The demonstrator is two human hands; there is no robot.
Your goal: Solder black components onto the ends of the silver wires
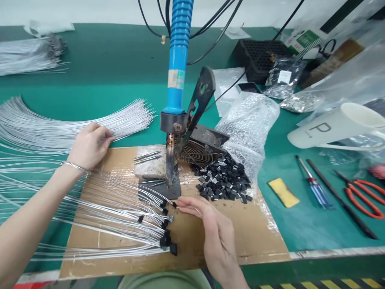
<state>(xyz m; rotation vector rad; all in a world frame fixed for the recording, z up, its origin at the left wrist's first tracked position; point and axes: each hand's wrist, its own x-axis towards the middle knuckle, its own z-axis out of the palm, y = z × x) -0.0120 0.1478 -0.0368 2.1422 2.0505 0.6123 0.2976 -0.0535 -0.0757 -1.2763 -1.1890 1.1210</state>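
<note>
My left hand (91, 145) lies at the near edge of a thick bundle of white wires (54, 130), its fingertips closed on wire there. My right hand (215, 226) has its fingers together, the tips at a small black connector (174, 204) on the end of a white wire. Below it, several more wires end in black connectors (165, 240), laid on a cardboard sheet (120, 263). Above the cardboard a soldering iron with a blue handle (179, 52) is clamped upright, its tip (170, 168) pointing down. Beside it lies a heap of loose black connectors (224, 178).
A black fan (200, 152) stands behind the connector heap, with bubble wrap (246, 120) beside it. To the right lie a yellow sponge (283, 192), a screwdriver (314, 186), a dark rod (345, 202), orange-handled pliers (362, 196) and a tipped white cup (333, 124).
</note>
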